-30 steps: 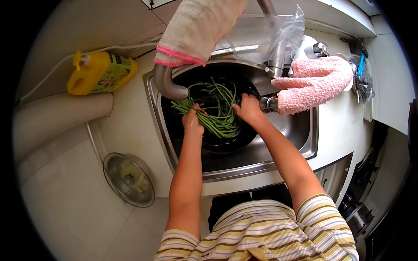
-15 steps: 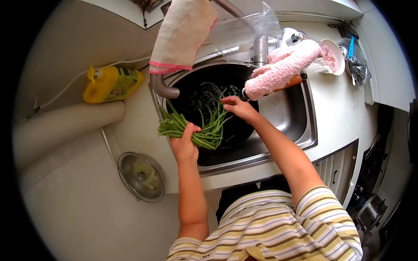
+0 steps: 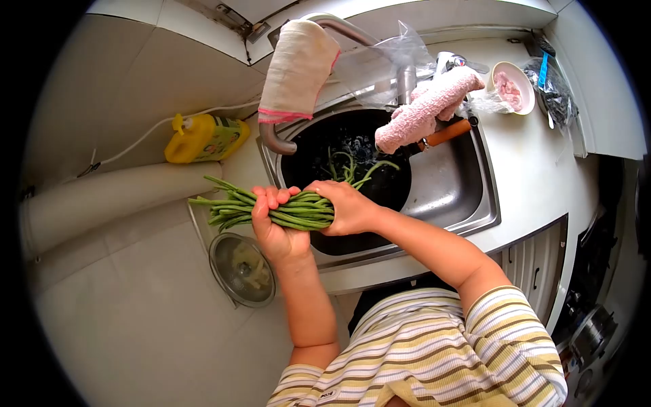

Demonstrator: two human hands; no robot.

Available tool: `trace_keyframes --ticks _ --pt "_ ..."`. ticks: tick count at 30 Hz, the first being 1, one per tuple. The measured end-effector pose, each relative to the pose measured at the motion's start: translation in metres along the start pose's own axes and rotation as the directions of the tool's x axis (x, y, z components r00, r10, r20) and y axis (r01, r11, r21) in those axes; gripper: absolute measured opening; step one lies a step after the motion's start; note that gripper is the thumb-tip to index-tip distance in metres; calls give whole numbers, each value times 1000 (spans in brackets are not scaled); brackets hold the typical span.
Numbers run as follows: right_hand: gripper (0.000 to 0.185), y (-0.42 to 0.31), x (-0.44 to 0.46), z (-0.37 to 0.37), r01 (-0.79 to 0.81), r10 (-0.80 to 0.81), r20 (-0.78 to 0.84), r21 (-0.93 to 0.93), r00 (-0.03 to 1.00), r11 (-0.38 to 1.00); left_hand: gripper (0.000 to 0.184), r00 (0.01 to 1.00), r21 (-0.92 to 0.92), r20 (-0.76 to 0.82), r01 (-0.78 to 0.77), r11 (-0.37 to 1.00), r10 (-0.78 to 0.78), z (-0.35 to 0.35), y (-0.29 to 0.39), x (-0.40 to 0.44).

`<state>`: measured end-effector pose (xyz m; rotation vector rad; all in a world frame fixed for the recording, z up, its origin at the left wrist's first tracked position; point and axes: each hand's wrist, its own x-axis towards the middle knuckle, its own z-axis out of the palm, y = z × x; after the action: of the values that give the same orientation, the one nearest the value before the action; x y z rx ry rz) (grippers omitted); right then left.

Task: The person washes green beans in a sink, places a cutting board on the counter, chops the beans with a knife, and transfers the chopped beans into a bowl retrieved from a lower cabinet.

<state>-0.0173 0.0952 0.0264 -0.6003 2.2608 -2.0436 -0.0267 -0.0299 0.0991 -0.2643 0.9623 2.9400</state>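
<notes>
A bundle of long green beans [image 3: 303, 211] lies sideways over the near left edge of the sink [image 3: 451, 183]. My left hand [image 3: 281, 230] is wrapped round its middle, with the cut ends sticking out to the left. My right hand [image 3: 347, 209] grips the bundle's right end, close beside the left hand. A few bean tips [image 3: 366, 173] curl up past the right hand. Behind and below them, a black wok [image 3: 393, 190] with water in it sits in the sink, its orange-brown handle [image 3: 447, 133] pointing right.
A faucet [image 3: 279, 144] with a cream cloth [image 3: 298, 71] draped over it hangs above the sink. A pink towel [image 3: 430, 112] lies across the back. Left are a yellow bottle [image 3: 203, 139] and a metal strainer [image 3: 234, 278] with pale pieces. A bowl [image 3: 522, 78] with pinkish meat stands back right.
The beans have been lifted up and left, gathered from a loose hang into a level bundle. My right hand has moved left and down from the loose ends and closed on the bundle.
</notes>
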Motion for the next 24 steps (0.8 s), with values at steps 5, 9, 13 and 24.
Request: trace_keyframes --ticks 5,9,13,24 --pt "36 28 -22 -9 -54 50 -50 -94 998 994 10 981 -70 -187 37 997 -50 -20 -21 1" --pt "34 42 -36 -17 -261 264 -5 -173 964 950 18 933 -88 -344 78 993 -104 -53 -46 17" --pt "32 48 -32 -26 -413 401 150 61 904 909 22 938 -110 -319 108 988 -138 -70 -64 28" --pt "114 47 -34 -41 -617 410 461 574 787 539 31 905 18 -423 61 998 -47 -79 -46 17"
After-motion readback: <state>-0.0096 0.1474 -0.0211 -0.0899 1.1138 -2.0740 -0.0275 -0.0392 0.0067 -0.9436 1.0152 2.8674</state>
